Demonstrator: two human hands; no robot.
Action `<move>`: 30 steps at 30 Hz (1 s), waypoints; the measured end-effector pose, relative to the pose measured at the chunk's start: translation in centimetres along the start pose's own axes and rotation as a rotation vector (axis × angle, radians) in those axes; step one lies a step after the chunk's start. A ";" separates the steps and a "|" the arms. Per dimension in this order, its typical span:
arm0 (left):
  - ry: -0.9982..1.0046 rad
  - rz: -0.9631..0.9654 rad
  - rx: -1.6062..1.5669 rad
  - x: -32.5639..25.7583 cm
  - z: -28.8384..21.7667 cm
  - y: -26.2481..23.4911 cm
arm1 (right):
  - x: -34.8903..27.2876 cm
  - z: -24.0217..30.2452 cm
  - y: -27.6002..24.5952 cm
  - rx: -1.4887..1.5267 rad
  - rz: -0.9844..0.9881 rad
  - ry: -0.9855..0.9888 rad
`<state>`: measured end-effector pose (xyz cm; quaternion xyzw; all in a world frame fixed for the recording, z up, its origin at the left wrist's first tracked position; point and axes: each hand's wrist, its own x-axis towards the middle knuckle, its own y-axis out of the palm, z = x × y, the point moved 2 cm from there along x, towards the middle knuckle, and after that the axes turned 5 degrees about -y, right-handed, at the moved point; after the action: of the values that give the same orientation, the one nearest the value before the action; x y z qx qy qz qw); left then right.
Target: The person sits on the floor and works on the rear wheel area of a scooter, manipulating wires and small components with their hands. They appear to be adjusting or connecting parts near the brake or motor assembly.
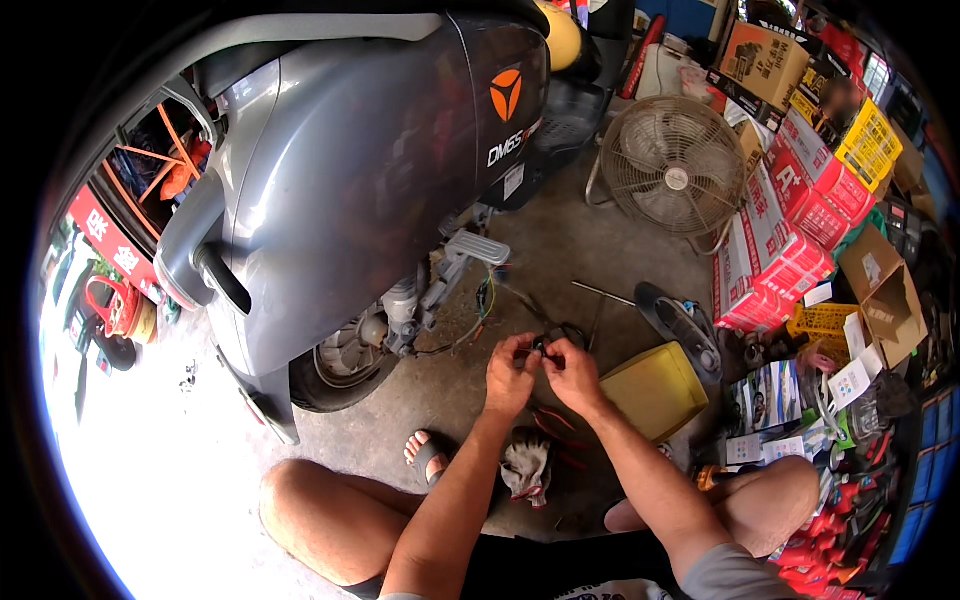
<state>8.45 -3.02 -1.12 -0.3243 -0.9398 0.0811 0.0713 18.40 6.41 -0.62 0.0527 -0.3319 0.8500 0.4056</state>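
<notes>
In front of me, low over the floor, my left hand (511, 376) and my right hand (573, 374) meet with their fingertips pinched together. Between them is a small black part (540, 344), mostly covered by the fingers, so its exact kind does not show. Thin coloured wires (487, 297) hang from the underside of a grey scooter (370, 150), left of my hands. A dark cable (450, 347) runs along the floor from its rear wheel (345, 375) toward my left hand. Red-handled pliers (555, 420) lie just below my hands.
A worn glove (526, 466) lies between my feet. Right of my hands are a yellow tray (655, 395), a grey plastic piece (680, 325) and a thin metal rod (603, 293). Farther off stands a floor fan (675, 170). Red-and-white boxes (770, 250) and clutter line the right side.
</notes>
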 end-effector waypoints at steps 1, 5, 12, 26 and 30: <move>0.071 -0.017 0.095 -0.1 -0.5 -0.1 | 0.0 0.4 -0.1 -0.026 0.003 -0.037; 0.016 -0.033 0.079 -0.1 -0.6 -0.2 | 0.0 1.1 -0.5 -0.043 0.070 -0.056; -0.056 -0.009 0.224 0.2 0.7 -0.3 | -0.4 1.3 -0.5 -0.097 0.068 -0.102; -0.157 -0.016 0.204 1.3 1.9 -0.1 | 4.0 -0.4 -0.2 -0.131 0.223 -0.262; -0.163 -0.147 0.189 3.4 0.1 -1.7 | 8.1 -1.0 1.7 0.000 0.354 -0.285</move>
<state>4.80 -2.22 -0.66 -0.2387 -0.9519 0.1897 0.0306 11.95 11.54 0.64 0.1134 -0.3899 0.8919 0.1991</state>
